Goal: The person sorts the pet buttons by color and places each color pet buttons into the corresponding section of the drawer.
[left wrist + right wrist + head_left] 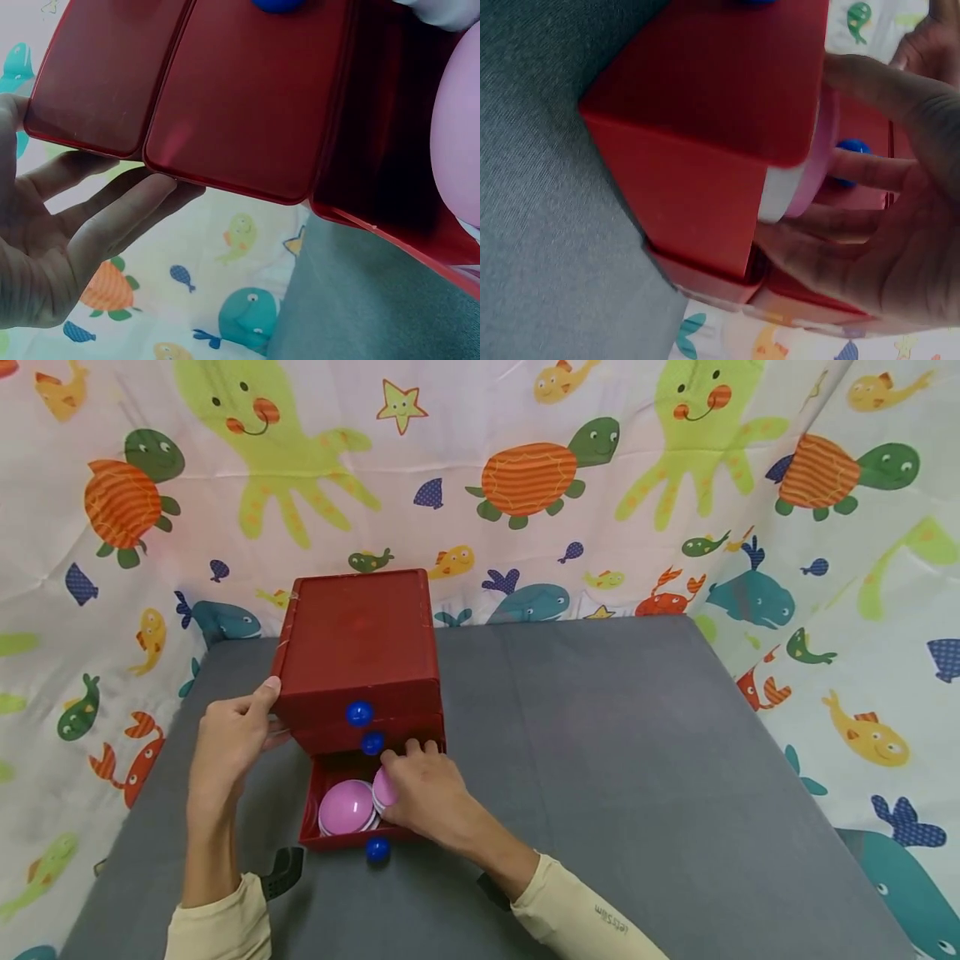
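Note:
A red drawer cabinet (360, 627) with blue ball knobs stands at the table's left, its bottom drawer (330, 842) pulled out. Inside that drawer lies a stack of round pink and white dishes (347, 807), pink on top. Beside it a second stack of pink and white dishes (810, 176) sits between the thumb and curled fingers of my right hand (427, 789), which grips it at the drawer's right side. My left hand (232, 739) rests against the cabinet's left side. Its thumb is at the top front corner, and its fairly straight fingers (127, 214) touch the side lower down.
Grey cloth covers the table (600, 760), which stretches to the right of the cabinet. A white curtain (465, 410) printed with sea animals hangs behind and along both sides. The open drawer's blue knob (378, 850) juts toward me.

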Motion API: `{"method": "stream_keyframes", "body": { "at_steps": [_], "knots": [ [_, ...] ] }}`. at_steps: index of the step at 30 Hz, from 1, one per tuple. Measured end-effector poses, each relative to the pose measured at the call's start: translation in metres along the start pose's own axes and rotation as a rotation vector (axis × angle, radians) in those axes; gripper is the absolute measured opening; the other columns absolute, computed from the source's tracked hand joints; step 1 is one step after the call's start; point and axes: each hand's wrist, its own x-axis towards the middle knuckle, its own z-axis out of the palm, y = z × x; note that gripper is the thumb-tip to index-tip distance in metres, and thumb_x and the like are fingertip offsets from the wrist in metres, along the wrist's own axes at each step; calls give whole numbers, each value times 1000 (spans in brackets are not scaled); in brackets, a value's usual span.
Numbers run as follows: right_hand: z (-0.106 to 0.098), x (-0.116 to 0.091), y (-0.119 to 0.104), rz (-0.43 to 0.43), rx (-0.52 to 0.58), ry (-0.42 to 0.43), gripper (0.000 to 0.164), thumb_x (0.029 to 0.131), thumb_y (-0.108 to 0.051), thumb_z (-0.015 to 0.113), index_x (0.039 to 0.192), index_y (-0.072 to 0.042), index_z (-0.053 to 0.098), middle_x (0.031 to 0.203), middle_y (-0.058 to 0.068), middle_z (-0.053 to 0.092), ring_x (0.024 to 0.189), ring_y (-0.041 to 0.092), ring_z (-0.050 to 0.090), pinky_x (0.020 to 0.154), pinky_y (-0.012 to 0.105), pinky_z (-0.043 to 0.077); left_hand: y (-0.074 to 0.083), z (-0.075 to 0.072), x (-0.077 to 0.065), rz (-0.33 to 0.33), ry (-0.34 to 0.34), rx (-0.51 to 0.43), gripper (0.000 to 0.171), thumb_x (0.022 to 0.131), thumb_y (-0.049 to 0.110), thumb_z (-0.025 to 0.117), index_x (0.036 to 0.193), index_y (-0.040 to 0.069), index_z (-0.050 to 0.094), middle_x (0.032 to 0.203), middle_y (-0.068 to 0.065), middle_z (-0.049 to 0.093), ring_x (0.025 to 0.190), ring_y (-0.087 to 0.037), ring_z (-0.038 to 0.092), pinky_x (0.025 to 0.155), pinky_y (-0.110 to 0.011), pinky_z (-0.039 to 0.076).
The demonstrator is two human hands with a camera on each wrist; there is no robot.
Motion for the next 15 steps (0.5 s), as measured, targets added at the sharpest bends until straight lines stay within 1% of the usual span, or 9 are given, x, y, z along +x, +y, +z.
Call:
{"method": "stream_keyframes", "body": {
  "at_steps": [4, 8, 11, 15],
  "knots": [
    [5, 4, -4, 11, -71, -44, 37, 85, -37, 83, 113, -15, 73, 89, 6, 67, 74, 22, 57, 58, 28, 46, -2, 0, -1, -2, 10, 14, 81, 106, 63, 39, 154, -2, 47, 152, -32, 53, 126, -49, 64, 83, -32, 57],
    [6, 8, -5, 5, -116, -65, 36, 85, -37, 84, 111, -15, 72, 83, 5, 68, 70, 22, 61, 57, 29, 48, -3, 1, 2, -1, 9, 18, 80, 105, 64, 39, 154, 1, 47, 155, -29, 52, 128, -49, 63, 83, -33, 57],
    [7, 12, -6, 14, -150, -99, 41, 85, -37, 83, 119, -16, 70, 87, 6, 69, 73, 23, 64, 61, 31, 54, -2, 1, 3, 0, 11, 20, 80, 106, 64, 38, 154, 1, 48, 155, -28, 52, 128, -49, 64, 82, -31, 57],
    [8, 14, -8, 23, -157, -153, 41, 90, -36, 79, 125, -19, 68, 93, 7, 71, 78, 24, 67, 67, 34, 59, -2, 1, 2, 1, 24, 23, 79, 105, 64, 39, 153, 1, 49, 153, -28, 54, 126, -48, 65, 81, -31, 57]
  ]
}}
